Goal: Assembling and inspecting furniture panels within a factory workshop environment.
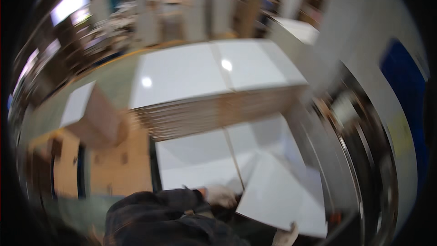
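A white panel (pixel 277 191) lies at a slant over the near stack, with its near edge raised toward me. At that edge, my right hand (pixel 285 237), in a pale glove, grips the panel with the thumb on top and the fingers hidden underneath. My left hand (pixel 219 196), gloved too, is by the near edge of the white boards (pixel 195 157), just left of the slanted panel's corner. Blur and shadow hide its fingers. A narrow gap separates the two sets of boards beneath.
Behind stands a tall stack of white-topped boards (pixel 182 73) with brown edges. To the left are a brown wooden pallet or board (pixel 120 168) and a white-topped block (pixel 93 114). Machinery with metal rails (pixel 359 141) and a grey panel with a blue area (pixel 405 109) line the right.
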`<action>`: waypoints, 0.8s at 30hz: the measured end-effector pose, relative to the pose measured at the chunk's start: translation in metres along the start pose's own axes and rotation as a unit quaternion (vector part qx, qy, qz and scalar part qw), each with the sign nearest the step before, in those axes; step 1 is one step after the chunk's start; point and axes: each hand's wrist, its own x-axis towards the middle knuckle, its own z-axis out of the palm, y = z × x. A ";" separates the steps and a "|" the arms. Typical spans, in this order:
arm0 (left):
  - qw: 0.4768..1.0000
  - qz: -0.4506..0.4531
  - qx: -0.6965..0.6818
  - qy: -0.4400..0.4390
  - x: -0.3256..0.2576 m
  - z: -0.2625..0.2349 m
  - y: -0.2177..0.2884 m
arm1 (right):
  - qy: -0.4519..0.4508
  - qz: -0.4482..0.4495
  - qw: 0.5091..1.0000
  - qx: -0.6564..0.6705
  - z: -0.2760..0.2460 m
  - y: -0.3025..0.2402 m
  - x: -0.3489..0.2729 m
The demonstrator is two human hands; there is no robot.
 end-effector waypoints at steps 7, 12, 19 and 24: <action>0.861 -0.163 -0.430 0.218 0.091 -0.061 0.035 | 0.105 -0.147 0.983 0.021 -0.090 -0.083 -0.125; 0.888 -0.113 -0.444 0.046 0.243 0.004 0.096 | 0.184 -0.213 0.959 -0.016 -0.149 -0.125 -0.190; 0.918 -0.089 -0.385 -0.024 0.365 0.144 0.088 | 0.268 -0.218 0.938 0.031 -0.288 -0.188 -0.179; 0.912 -0.124 -0.389 0.033 0.365 0.223 0.057 | 0.394 -0.220 0.869 -0.202 -0.369 -0.252 -0.136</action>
